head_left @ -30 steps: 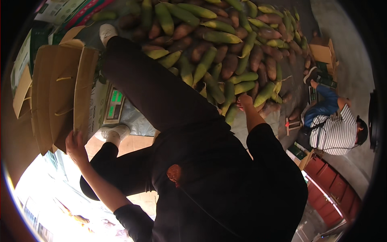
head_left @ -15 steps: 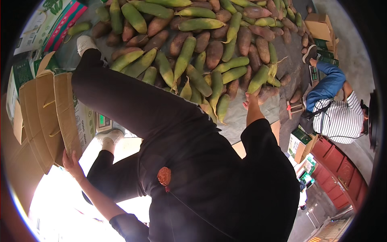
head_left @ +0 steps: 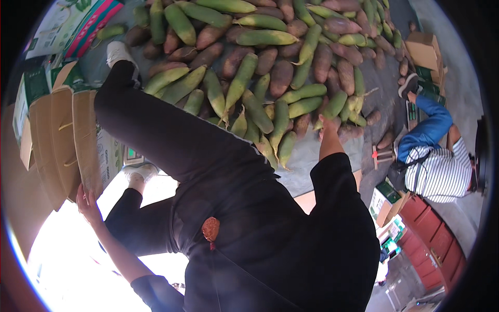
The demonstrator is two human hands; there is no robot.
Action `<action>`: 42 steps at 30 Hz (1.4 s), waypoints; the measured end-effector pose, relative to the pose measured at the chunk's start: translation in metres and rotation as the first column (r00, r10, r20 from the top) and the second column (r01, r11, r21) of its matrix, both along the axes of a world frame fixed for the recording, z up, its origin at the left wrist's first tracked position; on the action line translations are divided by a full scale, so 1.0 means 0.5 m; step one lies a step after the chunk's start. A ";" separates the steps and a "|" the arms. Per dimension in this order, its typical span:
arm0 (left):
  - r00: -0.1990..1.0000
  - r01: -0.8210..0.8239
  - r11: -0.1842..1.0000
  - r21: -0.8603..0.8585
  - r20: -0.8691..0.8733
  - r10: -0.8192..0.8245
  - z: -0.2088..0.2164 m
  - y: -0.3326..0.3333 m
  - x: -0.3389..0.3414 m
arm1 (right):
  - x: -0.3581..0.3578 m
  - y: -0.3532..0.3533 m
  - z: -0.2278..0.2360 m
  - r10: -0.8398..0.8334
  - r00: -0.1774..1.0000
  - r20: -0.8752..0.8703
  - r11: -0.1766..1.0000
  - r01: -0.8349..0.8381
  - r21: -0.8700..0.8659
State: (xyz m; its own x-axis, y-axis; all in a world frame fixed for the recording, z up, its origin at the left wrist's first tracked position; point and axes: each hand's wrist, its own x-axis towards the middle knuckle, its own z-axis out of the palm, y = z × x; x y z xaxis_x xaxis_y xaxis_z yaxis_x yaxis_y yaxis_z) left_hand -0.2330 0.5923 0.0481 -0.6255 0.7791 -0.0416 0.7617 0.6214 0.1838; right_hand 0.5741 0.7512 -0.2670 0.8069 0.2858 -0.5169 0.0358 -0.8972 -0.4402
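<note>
A large heap of green radishes (head_left: 240,80) and reddish-brown roots (head_left: 281,78) lies on a grey sheet. At the near right edge of the heap, my right hand (head_left: 329,127) is closed round the lower end of a green radish (head_left: 335,105). That radish still rests among the others, and my fingers are partly hidden behind it. On the left, my left hand (head_left: 90,205) is at the lower edge of an opened cardboard box (head_left: 83,140). Its fingers are stretched out and apart, with the tips at the flap; I cannot tell whether they touch it.
A scale with a lit display (head_left: 132,154) sits beside the box. My legs (head_left: 171,125) stretch between box and heap. At the right, another person in a striped shirt (head_left: 439,169) sits near a small wooden stool (head_left: 383,156). More cartons (head_left: 423,52) stand at the far right.
My right hand has moved further up onto the green radish, which has tilted slightly. The left hand's fingers have spread at the box edge. The whole view has shifted a little.
</note>
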 end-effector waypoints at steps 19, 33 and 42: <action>0.993 -0.101 0.959 0.265 0.088 0.080 0.001 -0.045 -0.031 | -0.455 0.249 0.278 0.395 0.518 -0.759 0.913 -0.131 0.386; 0.969 -0.166 0.930 0.328 -0.120 0.215 0.009 -0.058 -0.026 | -1.101 0.226 0.729 0.581 -0.510 -0.634 0.521 -0.366 0.771; 0.964 -0.231 0.901 0.367 -0.040 0.264 0.012 -0.061 -0.023 | -1.364 0.056 0.704 0.453 -0.465 -0.761 0.641 -0.423 0.640</action>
State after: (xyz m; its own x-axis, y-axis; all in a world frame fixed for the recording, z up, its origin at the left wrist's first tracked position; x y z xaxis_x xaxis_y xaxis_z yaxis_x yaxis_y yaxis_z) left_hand -0.2447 0.5619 0.0542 -0.7887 0.5514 0.2720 0.6147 0.6974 0.3685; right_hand -0.1081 0.7793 0.0850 -0.8979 0.2285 -0.3762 0.0209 -0.8316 -0.5550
